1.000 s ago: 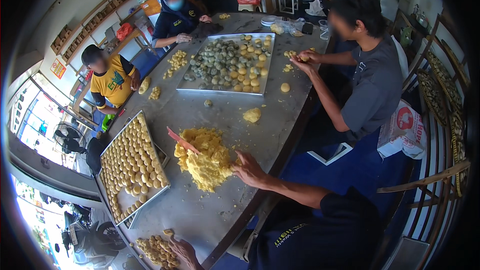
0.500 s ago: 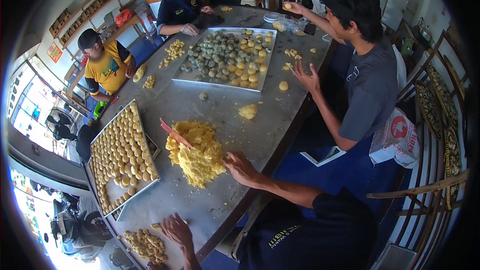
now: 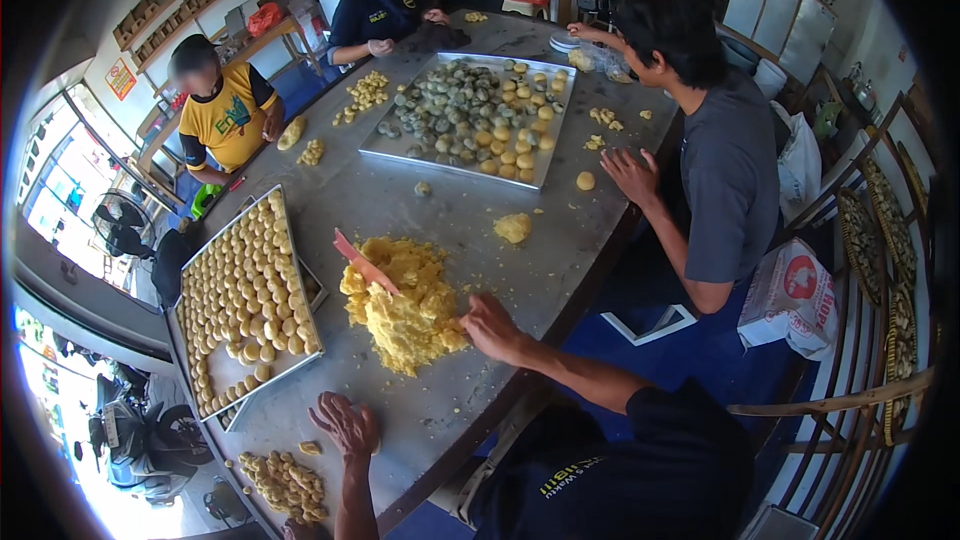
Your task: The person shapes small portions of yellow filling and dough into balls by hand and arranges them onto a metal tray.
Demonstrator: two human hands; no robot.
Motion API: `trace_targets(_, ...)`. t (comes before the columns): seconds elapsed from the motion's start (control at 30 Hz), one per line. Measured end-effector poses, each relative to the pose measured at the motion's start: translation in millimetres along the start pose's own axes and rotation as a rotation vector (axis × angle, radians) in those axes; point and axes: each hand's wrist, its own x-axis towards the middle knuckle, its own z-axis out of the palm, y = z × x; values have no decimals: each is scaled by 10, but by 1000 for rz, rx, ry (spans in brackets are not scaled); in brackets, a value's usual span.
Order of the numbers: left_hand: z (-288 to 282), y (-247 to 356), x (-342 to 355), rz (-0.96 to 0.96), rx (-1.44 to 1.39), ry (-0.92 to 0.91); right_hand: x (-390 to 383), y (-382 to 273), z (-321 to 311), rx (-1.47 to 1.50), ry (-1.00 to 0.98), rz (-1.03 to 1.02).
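A crumbly yellow dough mound (image 3: 400,325) lies on the metal table, with a flat pinkish-red scraper (image 3: 366,262) stuck into its top. Against its right edge, my right hand (image 3: 492,328) has its fingers curled into the dough. My left hand (image 3: 345,426) rests palm down on the table with its fingers spread. A bit of yellow dough shows beside its heel; whatever lies beneath the palm is hidden. Close to this hand is a pile of small dough pieces (image 3: 285,485), with one loose piece (image 3: 310,448) nearer the fingers.
A tray of round dough balls (image 3: 237,372) stands at left. Farther off, another tray (image 3: 450,171) holds grey-coated and yellow balls. A dough lump (image 3: 513,228) sits past the mound. Co-workers stand or sit around the table: one at right (image 3: 735,160), two at the far left side.
My left hand has shifted away from me, farther from the piece pile. My right hand stays at the mound. The right co-worker's raised hand, which held a dough ball, has come down toward the plates.
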Motion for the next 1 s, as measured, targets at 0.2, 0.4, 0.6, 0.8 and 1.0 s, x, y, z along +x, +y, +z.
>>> trace_targets(0.2, 113, -163, -173, -142, 119, 225, -191, 46, 74, -117, 258, -17)
trace_targets(0.4, 60, 139, -189, -358, 160, -11, -268, 33, 121, 87, 189, 22)
trace_targets(0.6, -55, 275, -537, -326, 297, 78, -121, 89, 191, -45, 44, -19)
trace_targets(0.8, -401, 581, -575, -783, -38, -174, -165, 85, -36, -100, -43, 45)
trace_targets(1.0, -301, 473, -595, -739, -576, 122, -672, -13, 21, -173, 36, -100)
